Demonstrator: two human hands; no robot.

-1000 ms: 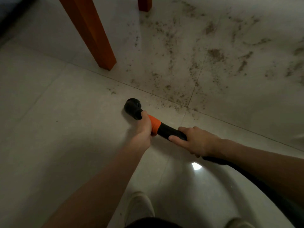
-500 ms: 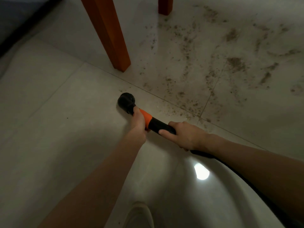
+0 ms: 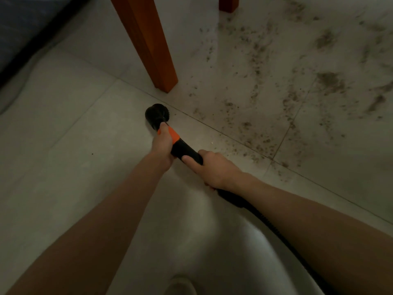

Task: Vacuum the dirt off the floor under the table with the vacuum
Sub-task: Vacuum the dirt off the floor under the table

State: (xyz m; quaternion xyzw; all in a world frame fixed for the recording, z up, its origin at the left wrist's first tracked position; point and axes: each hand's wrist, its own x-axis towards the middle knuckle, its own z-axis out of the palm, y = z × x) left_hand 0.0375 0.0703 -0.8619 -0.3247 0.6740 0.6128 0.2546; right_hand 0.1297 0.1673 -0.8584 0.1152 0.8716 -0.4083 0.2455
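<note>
Both hands hold a black vacuum wand with an orange collar (image 3: 174, 135). Its round brush nozzle (image 3: 157, 113) sits on the pale tile floor just below the near table leg. My left hand (image 3: 163, 143) grips the wand at the orange collar. My right hand (image 3: 214, 169) grips the black tube further back, thumb lying along it. The black hose (image 3: 265, 218) runs back under my right forearm. Dark dirt (image 3: 265, 99) is scattered over the tiles to the right of the nozzle, thick toward the upper right.
An orange-brown wooden table leg (image 3: 148, 43) stands just beyond the nozzle; a second leg (image 3: 228, 4) shows at the top edge. Something dark (image 3: 25, 24) fills the upper left corner. My shoe (image 3: 180, 285) is at the bottom edge. Tile joints cross the floor.
The nozzle has slid up and left over the tile toward the near table leg. Both hands kept their hold on the wand.
</note>
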